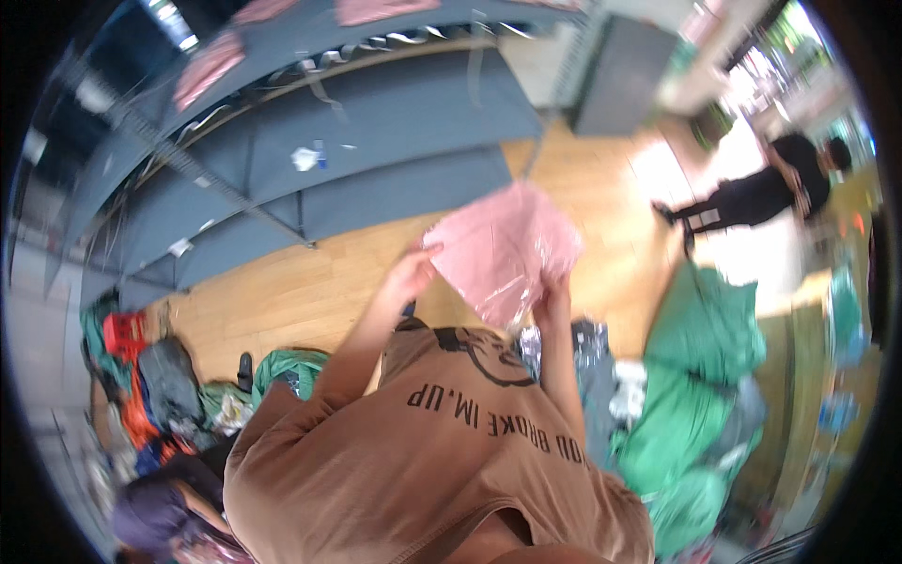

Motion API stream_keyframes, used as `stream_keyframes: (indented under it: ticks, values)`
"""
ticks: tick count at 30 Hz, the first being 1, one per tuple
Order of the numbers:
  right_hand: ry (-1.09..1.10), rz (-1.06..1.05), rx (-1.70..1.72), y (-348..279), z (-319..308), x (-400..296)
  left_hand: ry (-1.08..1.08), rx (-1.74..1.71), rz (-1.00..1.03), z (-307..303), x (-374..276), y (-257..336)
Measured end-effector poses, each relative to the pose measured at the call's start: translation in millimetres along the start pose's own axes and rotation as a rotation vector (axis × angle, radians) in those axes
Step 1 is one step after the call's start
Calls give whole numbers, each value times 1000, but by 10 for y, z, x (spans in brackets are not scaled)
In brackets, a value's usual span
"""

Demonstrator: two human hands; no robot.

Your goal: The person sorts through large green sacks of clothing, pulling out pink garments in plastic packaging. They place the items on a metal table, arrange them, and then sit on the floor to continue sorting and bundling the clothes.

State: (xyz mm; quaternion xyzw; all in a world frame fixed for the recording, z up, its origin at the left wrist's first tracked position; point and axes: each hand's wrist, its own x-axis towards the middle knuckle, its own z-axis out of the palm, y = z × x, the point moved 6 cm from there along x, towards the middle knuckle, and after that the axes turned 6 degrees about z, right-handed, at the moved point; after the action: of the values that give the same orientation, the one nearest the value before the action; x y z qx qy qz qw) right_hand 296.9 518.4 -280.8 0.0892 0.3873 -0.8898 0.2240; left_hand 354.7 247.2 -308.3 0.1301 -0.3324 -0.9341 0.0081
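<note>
A pink packet in clear plastic wrap (497,247) is held out in front of my chest, above the wooden floor. My left hand (416,271) grips its left corner, thumb on top. At the lower right edge my right hand (554,292) holds it, the fingers partly hidden by the shiny film. What is inside the wrap looks like folded pink cloth, though blur hides the detail.
Ahead stands a grey metal shelving rack (409,120) with more pink packets (210,70) on its top shelf. Green sacks (680,416) are piled at my right. A red basket (125,334) and bags lie left. One person (768,185) stands right; another (158,504) is lower left.
</note>
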Motion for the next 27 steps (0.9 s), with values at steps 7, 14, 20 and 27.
stream_keyframes:
  ticks: [7, 14, 20, 27]
  values:
    - [-255, 231, 71, 1673, 1325, 605, 223, -200, 222, -842, -479, 1118]
    - [-374, 142, -193, 1500, 2531, 1025, -54, -124, 173, -976, -375, 2944]
    - [-283, 359, -282, 1522, 2756, 1577, -20, 260, 67, -993, 41, 3625]
    - [-761, 315, -119, 1483, 2956, 2199, -80, -601, -25, -904, 666, 3832]
